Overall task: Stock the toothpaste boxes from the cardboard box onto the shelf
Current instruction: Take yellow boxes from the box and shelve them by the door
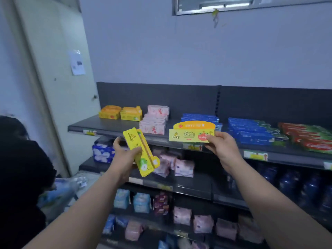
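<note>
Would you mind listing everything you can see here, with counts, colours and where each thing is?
level toothpaste box: one, yellow with an orange tab, held in front of the top shelf
tilted toothpaste boxes: apparently two, yellow, held left of it
shelved yellow boxes: two groups, yellow-orange, at the top shelf's left end
pink boxes: one stack, pink-white, right of those
blue boxes: many, blue, middle of the top shelf
red boxes: several, red-green, right end of the top shelf
soft packs: many, pink, blue and purple, on the lower shelves
bottles: several, dark blue, lower right
paper notice: one, white, on the left wall
another person: one, in black, far left
left hand: grips the tilted toothpaste boxes
right hand: pinches the level toothpaste box
</note>
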